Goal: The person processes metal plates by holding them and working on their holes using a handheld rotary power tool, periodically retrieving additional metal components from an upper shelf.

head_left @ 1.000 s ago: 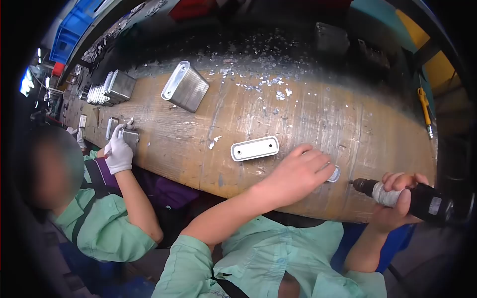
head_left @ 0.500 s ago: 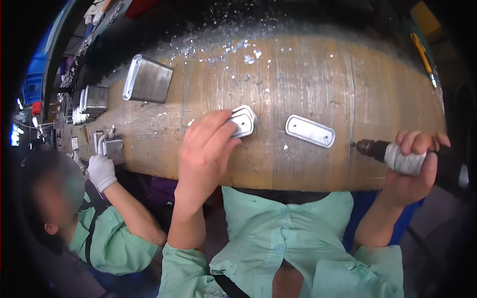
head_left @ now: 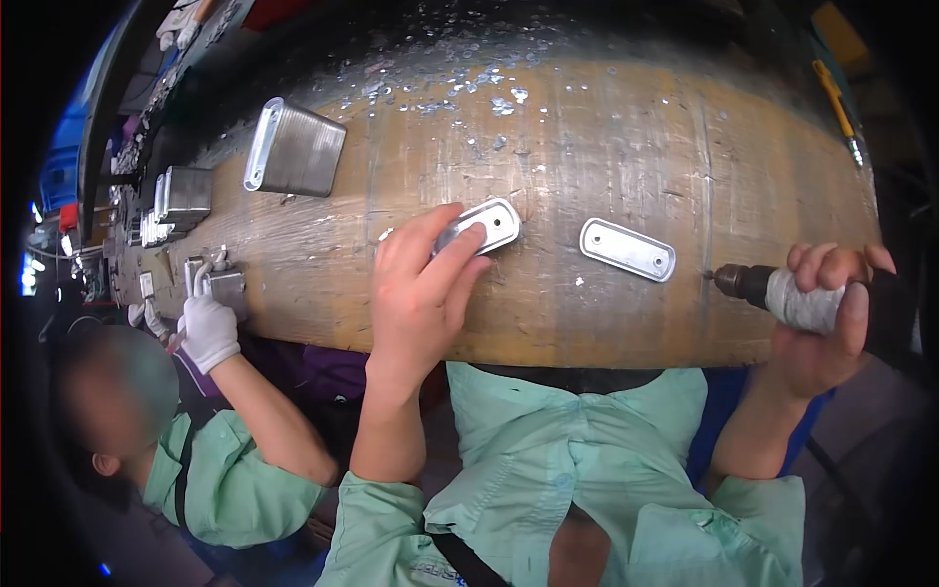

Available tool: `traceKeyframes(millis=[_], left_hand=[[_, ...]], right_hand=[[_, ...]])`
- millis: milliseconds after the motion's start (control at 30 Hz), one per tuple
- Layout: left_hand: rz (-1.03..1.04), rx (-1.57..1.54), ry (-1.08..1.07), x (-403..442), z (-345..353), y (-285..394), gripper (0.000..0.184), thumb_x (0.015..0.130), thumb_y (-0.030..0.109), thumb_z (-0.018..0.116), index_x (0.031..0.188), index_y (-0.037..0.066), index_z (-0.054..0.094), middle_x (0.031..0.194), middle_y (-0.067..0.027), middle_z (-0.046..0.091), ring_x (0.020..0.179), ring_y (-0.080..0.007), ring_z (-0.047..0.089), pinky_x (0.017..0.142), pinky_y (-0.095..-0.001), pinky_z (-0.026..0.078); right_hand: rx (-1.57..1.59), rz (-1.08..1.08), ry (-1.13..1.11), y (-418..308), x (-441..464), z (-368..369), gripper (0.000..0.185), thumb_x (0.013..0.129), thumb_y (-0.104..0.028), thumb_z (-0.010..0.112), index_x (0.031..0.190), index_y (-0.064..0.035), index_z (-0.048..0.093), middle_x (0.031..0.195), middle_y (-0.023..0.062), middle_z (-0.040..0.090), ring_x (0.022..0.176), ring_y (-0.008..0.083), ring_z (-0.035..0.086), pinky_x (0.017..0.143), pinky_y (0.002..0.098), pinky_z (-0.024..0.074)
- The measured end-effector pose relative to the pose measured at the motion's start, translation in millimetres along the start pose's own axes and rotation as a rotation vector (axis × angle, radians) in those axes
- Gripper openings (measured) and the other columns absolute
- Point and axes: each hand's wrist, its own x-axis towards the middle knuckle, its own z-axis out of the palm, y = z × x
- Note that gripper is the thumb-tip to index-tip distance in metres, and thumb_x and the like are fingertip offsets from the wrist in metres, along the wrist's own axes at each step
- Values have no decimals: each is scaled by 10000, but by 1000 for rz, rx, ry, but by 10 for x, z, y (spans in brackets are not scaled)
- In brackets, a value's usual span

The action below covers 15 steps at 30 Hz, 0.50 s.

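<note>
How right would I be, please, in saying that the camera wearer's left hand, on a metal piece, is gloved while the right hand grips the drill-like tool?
Not quite: the head view shows the left hand on the metal piece bare, while the right hand does grip the drill-like tool.
</note>
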Motion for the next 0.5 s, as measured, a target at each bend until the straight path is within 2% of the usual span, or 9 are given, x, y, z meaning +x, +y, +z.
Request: traceKeyframes(millis=[33,100,200,400,500], left_hand=[[-5,-20,6,-39,26,-33,318,788,40,744,1101,32,690,1184,-182,633,1035,-332,625,881,-384,488],[-18,-107,91,-173,203,-160,319,819,25,718,1136,36,688,1225,-197,610,1072,-332,613,912,-383,477],[-64,-174,120,-208,279,-155,313,849,5,683,1161,38,685,1262,-213,588,1108,-333,601,951,-381,462],[-63,-195,123,-213,271,-178,316,851,4,677,1165,42,684,1270,-213,585,1115,-333,601,957,-379,459],[-69,-192,116,-209,258,-181,317,848,7,680,1163,42,684,1266,-211,589,1115,-332,601,955,-378,459]], right_hand=[[-23,-1,-2,-20,12,46,488,899,-228,541,1324,-41,391,899,69,542,777,211,520,764,432,428],[124,1,-54,-75,58,161,500,910,-219,540,1346,-43,370,912,71,550,783,222,533,768,441,435],[210,-20,-174,-62,104,323,467,917,-243,517,1334,-61,416,907,49,527,822,207,506,805,418,386],[24,-51,-275,45,69,559,473,942,-248,490,1367,-55,408,951,48,552,811,217,522,801,436,416],[44,-30,-320,92,76,593,462,941,-251,494,1356,-66,410,948,44,550,804,215,524,798,434,419]])
